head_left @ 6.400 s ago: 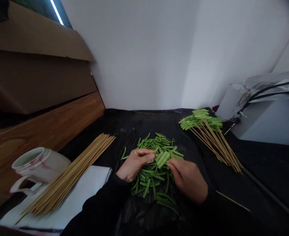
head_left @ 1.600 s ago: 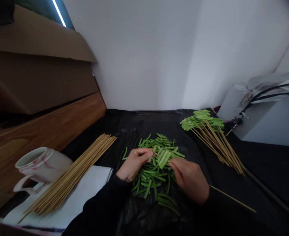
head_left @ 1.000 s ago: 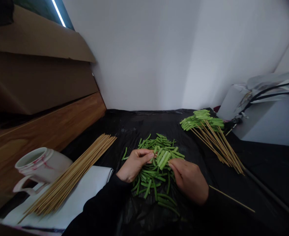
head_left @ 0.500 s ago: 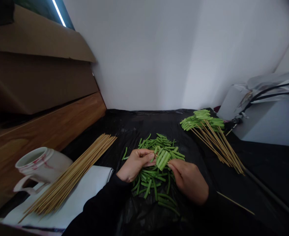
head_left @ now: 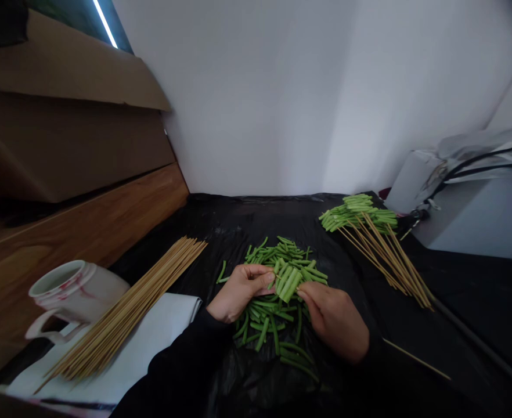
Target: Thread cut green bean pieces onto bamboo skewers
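My right hand (head_left: 338,319) is closed on one end of a bamboo skewer that carries a row of cut green stalk pieces (head_left: 289,284), lying side by side. At the other end of that row, the thumb and fingers of my left hand (head_left: 242,291) pinch the skewer's tip (head_left: 277,276). Most of the skewer is hidden by the stalks and my right hand. Beneath both hands spreads a loose pile of green stalk pieces (head_left: 262,334), long and thin, some of them curved.
Left lies a bundle of bare skewers (head_left: 134,307) across white paper (head_left: 164,325), beside a tilted mug (head_left: 79,290). Filled skewers (head_left: 358,215) are stacked at back right. One single skewer (head_left: 417,359) lies right of my hand. A cardboard box (head_left: 73,139) stands left; black plastic (head_left: 221,220) covers the table.
Almost nothing differs. Both hands keep their hold on the skewer, and the fingers of my left hand have shifted only very slightly at its tip.
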`<state>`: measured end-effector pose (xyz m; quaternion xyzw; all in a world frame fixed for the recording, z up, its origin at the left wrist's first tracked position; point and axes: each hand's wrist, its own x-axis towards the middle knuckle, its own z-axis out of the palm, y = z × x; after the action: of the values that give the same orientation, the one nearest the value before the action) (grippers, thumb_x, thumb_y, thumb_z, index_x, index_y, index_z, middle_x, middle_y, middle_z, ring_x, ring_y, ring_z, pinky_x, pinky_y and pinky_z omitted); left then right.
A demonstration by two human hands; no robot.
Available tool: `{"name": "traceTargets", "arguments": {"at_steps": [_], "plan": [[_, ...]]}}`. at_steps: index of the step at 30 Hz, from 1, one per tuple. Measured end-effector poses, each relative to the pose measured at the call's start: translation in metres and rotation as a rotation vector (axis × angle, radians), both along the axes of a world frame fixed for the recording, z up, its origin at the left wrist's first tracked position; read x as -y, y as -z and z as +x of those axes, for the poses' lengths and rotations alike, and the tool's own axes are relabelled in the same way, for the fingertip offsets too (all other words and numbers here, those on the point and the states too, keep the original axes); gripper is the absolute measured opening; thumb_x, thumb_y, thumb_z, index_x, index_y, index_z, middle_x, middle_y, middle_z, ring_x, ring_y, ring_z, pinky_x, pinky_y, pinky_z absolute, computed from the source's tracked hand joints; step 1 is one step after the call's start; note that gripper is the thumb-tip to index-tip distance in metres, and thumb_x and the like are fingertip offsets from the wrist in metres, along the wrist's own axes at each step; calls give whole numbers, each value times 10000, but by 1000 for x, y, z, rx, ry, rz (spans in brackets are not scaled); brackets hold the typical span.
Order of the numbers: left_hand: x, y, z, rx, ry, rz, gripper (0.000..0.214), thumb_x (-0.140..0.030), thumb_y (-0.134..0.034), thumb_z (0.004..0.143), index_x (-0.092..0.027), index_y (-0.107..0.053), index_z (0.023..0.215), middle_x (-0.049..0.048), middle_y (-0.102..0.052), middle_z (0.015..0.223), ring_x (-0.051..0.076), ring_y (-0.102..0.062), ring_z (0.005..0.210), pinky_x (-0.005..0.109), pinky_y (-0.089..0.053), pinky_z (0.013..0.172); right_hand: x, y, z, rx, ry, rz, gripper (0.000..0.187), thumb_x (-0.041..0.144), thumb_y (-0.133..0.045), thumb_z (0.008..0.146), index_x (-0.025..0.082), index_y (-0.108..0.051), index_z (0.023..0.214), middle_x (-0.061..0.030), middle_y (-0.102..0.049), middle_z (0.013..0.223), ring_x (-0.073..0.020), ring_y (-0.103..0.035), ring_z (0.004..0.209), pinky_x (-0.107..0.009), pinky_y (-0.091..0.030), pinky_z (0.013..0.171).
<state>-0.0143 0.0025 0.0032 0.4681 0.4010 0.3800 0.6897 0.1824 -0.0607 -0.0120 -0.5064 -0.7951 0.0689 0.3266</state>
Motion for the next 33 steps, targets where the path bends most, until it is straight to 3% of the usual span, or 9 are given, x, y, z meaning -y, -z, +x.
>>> {"name": "traceTargets", "arguments": {"at_steps": [8,12,22,28,30,33], "plan": [[2,-5,3,35,-37,-10,284,-312,-817,611,-113,-722,788,53,-692,813,162,-632,786,384,-513,855,-2,0,0,-7,10,30,268,218,-343,959,200,-568,813,-23,-644,773,-140,-617,757,-260,-410,710],[4,-8,5,52,-21,-33,292,-327,-802,633,-128,-725,833,46,-687,822,156,-631,771,357,-515,824,-3,-1,1,-22,6,76,257,217,-352,958,196,-576,834,-35,-658,813,-142,-621,787,-260,-420,738],[7,-6,8,56,15,-28,251,-338,-794,644,-122,-710,739,31,-666,735,134,-618,718,315,-515,773,-2,-1,-1,1,4,103,276,204,-346,958,197,-572,798,-27,-651,777,-136,-623,755,-253,-420,708],[10,-9,10,47,97,15,342,-276,-811,625,-141,-716,925,64,-714,888,150,-646,766,267,-501,723,-4,-1,0,55,25,154,253,220,-356,964,189,-602,918,-31,-660,812,-135,-627,759,-253,-425,729],[7,-12,6,59,17,38,353,-273,-802,642,-141,-710,956,72,-718,919,140,-647,762,252,-494,721,-4,-1,2,90,46,160,241,232,-363,967,190,-601,964,-39,-665,855,-141,-631,801,-257,-429,754],[-1,-17,-2,126,-226,72,375,-260,-796,655,-160,-695,1002,72,-709,1004,136,-646,818,229,-483,726,-5,0,5,120,78,176,235,220,-371,962,192,-604,963,-48,-667,891,-151,-630,864,-263,-433,794]]}}
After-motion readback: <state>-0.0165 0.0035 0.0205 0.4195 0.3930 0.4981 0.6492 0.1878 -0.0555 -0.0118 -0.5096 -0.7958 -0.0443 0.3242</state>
